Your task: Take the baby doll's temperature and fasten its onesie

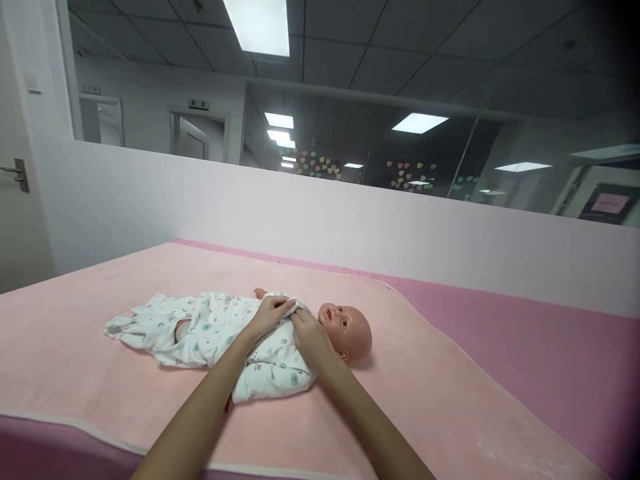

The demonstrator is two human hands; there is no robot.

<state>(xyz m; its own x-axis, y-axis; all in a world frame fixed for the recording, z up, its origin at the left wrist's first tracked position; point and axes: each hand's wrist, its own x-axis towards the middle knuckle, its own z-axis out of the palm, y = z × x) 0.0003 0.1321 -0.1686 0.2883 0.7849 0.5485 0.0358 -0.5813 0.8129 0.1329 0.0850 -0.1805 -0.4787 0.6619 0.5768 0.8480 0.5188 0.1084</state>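
A bald baby doll (356, 333) lies on its back with its head to the right, wearing a white baby romper (277, 367) printed with small coloured figures. At the upper chest, near the collar, my left hand (271, 315) has its fingers closed on the front edge of the romper. My right hand (311, 338) meets it there, bent fingers gripping the same edge beside the doll's chin. The fingertips are partly hidden in the cloth. One doll hand (260, 293) sticks out of the far sleeve. Toward the left, a gap in the trouser part bares some of the doll's leg.
Beneath the doll a pale pink sheet (425, 400) with a light edging covers a pink padded surface (550, 347). Behind it runs a low white wall (350, 227) topped by glass. A door with a handle (20, 175) stands at the left.
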